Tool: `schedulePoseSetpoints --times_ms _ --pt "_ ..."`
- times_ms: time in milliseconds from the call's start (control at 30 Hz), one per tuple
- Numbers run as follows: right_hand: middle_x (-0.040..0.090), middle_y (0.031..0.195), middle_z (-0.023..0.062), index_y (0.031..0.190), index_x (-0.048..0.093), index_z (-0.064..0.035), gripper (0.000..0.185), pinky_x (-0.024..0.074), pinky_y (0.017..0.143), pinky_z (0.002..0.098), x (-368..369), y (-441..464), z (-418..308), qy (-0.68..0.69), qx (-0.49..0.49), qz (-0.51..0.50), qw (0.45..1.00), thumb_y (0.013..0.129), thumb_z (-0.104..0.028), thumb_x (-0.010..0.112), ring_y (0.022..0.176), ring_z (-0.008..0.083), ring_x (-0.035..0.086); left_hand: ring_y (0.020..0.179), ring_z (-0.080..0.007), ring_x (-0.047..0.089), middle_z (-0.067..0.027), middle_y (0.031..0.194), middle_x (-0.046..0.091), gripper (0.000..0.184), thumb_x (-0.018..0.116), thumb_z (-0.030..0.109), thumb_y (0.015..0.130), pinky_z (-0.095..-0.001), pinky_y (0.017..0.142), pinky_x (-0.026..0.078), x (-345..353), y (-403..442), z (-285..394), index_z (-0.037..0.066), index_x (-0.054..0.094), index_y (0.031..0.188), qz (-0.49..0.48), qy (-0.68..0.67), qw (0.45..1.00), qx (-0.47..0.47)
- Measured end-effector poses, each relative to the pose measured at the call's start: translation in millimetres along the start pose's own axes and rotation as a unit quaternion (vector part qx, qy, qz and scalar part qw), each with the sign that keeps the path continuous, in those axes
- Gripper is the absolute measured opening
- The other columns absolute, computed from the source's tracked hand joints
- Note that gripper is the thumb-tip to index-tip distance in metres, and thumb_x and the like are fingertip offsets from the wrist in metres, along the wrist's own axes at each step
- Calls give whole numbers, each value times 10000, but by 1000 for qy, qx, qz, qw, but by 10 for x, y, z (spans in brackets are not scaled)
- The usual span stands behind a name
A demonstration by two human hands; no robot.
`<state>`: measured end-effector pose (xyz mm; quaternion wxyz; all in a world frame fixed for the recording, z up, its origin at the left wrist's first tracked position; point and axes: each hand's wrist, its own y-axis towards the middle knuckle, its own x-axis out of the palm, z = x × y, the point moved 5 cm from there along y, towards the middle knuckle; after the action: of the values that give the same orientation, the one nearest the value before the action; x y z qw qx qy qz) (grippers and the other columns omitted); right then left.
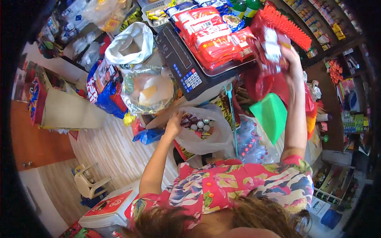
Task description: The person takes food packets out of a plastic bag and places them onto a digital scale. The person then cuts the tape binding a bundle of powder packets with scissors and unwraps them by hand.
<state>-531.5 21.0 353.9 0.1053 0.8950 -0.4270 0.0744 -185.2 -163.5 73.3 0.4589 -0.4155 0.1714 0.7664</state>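
My left hand (173, 125) is closed on the rim of an open white plastic bag (222, 135), which holds several small bottles with pale caps (200, 125) and dark packets. My right hand (291, 59) grips a red and white packet (272, 49), raised at the right of a black digital scale (178, 63). Red packets (210, 37) lie piled on the scale's tray. The fingers of my right hand are partly hidden behind the packet.
A red brush (289, 29) and green bottles (246, 8) stand behind the scale. Clear and white bags (131, 43) sit left of it. A green scoop-like piece (270, 115) lies at the right. Shelves of goods (317, 23) line the right, and a plastic chair (91, 182) stands lower left.
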Motion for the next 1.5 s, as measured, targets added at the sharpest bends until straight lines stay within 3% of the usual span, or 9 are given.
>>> schedulePoseSetpoints --times_ms 333,433,700,833,1000,1100,1267,1367,1500 --pt "658 896 78 1014 606 -15 382 531 623 368 513 1721 502 -76 159 -101 979 751 -274 705 714 173 636 1162 -383 426 -210 1278 428 593 515 -93 638 -404 964 380 161 12 83 15 471 1219 -16 -14 1000 -19" --pt "652 879 101 1010 586 31 391 518 656 325 614 1816 595 -169 119 -99 973 752 -242 697 711 175 634 1175 -387 414 -212 1301 411 599 516 -84 639 -399 974 373 237 -2 -1 12 463 1228 -11 2 1000 -12" --pt "638 914 133 1018 567 47 313 516 691 310 510 1748 343 -40 7 -14 999 746 -62 677 767 190 633 1178 -383 412 -223 1290 411 588 513 -48 661 -400 975 371 66 -114 155 28 455 1242 -18 17 1000 -4" --pt "638 921 127 1022 575 50 261 537 695 320 379 1807 288 50 56 -56 996 791 -59 626 766 187 636 1108 -383 472 -202 1279 430 480 527 38 756 -416 905 426 -102 -167 331 50 458 1231 -40 93 995 22" --pt "642 942 136 1039 596 63 306 492 753 312 482 1813 285 -189 28 -115 975 770 -74 648 810 178 611 1036 -367 526 -196 1172 522 385 539 56 744 -429 843 450 -382 -40 730 39 536 1129 -84 119 989 28" --pt "634 867 81 1121 554 14 350 506 620 311 522 1983 490 -282 -11 -98 954 791 -86 614 710 144 606 969 -342 556 -166 1055 581 327 561 29 695 -408 786 468 -568 17 1143 36 576 1022 -7 137 983 124" --pt "596 985 184 1129 503 61 374 533 757 408 467 1616 214 -18 41 3 999 768 10 591 876 252 614 875 -314 575 -130 939 594 266 585 -27 634 -397 747 465 -1180 -72 2096 39 580 891 220 61 928 293" --pt "600 989 166 1084 529 53 304 543 759 432 306 1583 195 121 52 -68 989 783 13 553 921 253 608 860 -305 569 -126 904 588 203 583 -23 650 -398 743 453 -1712 207 2746 35 570 843 313 74 883 342" --pt "590 1004 154 1107 505 41 368 555 721 421 -54 1453 271 201 26 -29 979 745 39 568 873 265 613 854 -340 553 -176 926 542 198 545 77 710 -433 728 459 -1891 1141 3305 -1 559 891 290 141 891 319"
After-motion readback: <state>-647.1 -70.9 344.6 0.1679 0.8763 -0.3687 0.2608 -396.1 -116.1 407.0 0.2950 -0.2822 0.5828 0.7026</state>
